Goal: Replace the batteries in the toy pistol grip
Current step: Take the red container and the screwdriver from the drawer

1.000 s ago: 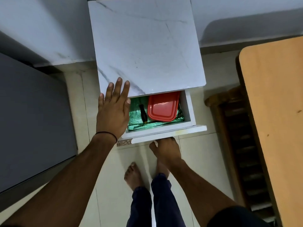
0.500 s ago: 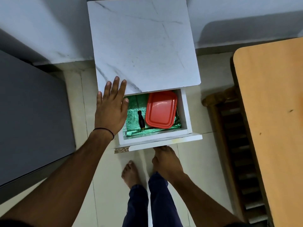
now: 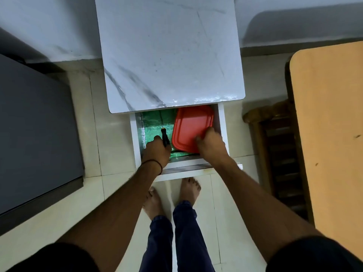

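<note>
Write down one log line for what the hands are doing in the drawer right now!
stage: fetching tools | left hand: closing on screwdriver | right hand: on red box | drawer: open

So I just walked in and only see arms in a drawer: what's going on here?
A person stands at a small marble-look cabinet with its drawer pulled open. The left hand is closing around a black-handled screwdriver lying on the green liner. The right hand rests on the near right corner of a red lidded box beside it. Neither item looks lifted out yet. No toy or batteries are in sight.
</note>
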